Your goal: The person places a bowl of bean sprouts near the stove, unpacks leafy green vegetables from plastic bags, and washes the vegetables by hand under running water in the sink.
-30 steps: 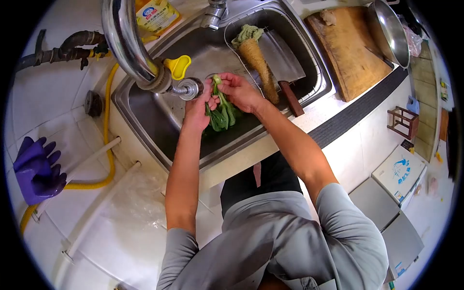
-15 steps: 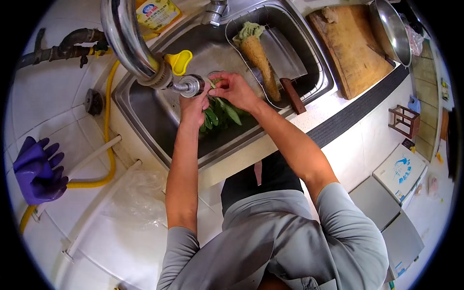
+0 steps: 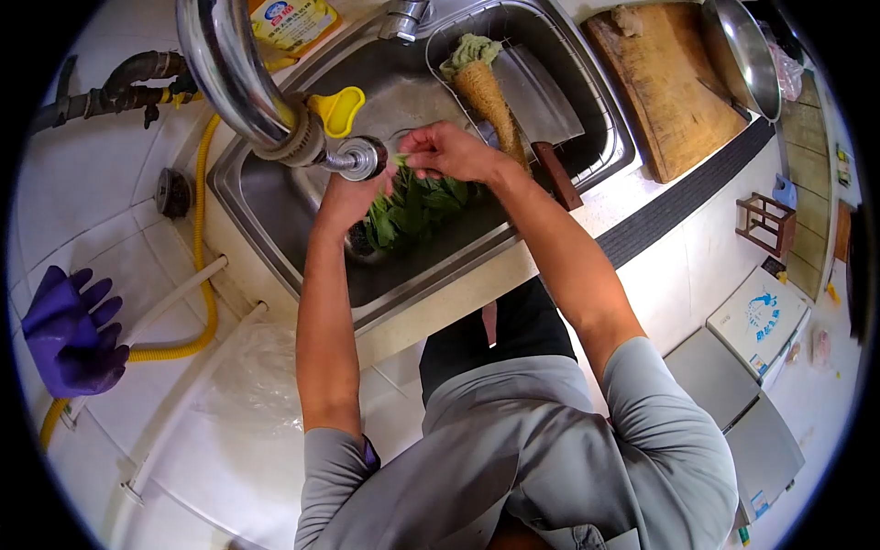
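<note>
Leafy greens hang and lie in the metal sink, below both hands. My left hand is under the faucet head, closed around the pale stem end of the greens; the faucet partly hides it. Beside it on the right, my right hand has its fingers bent together at the stem tips. A long tan root-like vegetable with a pale green top lies in the wire rack, next to a cleaver with a brown handle.
A wooden cutting board and a metal bowl stand right of the sink. The large curved faucet pipe with a yellow lever reaches over the left side. Purple gloves hang at the far left, near a yellow hose.
My left hand has moved left and a little down, apart from my right hand, which has shifted slightly up. More leaves show spread out below them.
</note>
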The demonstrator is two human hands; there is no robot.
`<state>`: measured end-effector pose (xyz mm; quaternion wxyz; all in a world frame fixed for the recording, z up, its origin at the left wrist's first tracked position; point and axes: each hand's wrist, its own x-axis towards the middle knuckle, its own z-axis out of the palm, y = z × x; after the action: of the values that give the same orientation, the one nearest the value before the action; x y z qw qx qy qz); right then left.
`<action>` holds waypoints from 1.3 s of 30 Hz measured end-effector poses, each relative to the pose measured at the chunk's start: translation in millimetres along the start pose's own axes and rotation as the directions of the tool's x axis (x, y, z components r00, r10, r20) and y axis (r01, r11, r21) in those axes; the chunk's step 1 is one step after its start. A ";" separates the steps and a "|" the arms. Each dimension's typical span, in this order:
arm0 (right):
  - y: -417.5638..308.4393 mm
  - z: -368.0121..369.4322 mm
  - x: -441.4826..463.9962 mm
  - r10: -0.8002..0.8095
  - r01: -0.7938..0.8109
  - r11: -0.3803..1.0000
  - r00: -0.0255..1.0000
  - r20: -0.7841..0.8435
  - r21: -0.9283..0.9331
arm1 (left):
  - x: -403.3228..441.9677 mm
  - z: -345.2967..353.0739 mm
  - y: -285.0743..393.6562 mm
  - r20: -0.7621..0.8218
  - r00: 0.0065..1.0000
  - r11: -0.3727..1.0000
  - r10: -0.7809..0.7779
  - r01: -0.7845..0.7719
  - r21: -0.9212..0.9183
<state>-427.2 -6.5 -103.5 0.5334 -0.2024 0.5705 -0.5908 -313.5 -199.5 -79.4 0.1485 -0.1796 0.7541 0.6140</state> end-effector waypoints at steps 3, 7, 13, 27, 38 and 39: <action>0.8 -2.3 -3.7 0.046 -0.044 0.995 0.999 0.019 -0.092 | -7.8 -1.5 -14.6 0.005 0.924 0.603 0.382 -0.254 0.756; 16.5 10.0 -2.7 0.038 0.038 0.941 0.975 -0.217 0.336 | -4.9 10.8 -30.0 -0.238 0.960 0.925 0.149 -0.050 0.378; 24.7 43.1 -4.2 0.014 0.085 0.824 0.986 -0.169 0.560 | -8.8 44.6 -28.1 -0.027 0.972 0.675 -0.233 0.142 -0.724; 7.5 41.2 -9.5 -0.299 0.162 0.914 0.888 -0.348 -0.372 | -2.4 44.3 -5.1 -0.177 0.950 0.808 -0.256 0.110 -0.580; 1.9 35.8 -3.0 -0.333 0.161 0.888 0.871 -0.361 -0.430 | -4.8 38.2 -2.5 -0.143 0.975 0.860 -0.171 0.077 -0.504; 2.7 36.3 -1.4 -0.297 0.147 0.919 0.868 -0.397 -0.365 | -5.9 41.9 -5.8 -0.149 0.980 0.770 -0.128 0.003 -0.639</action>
<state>-394.8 -21.3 -95.6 0.2758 -0.2116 0.7385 -0.5777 -305.5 -159.0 -90.2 0.0302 -0.3014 0.5061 0.8075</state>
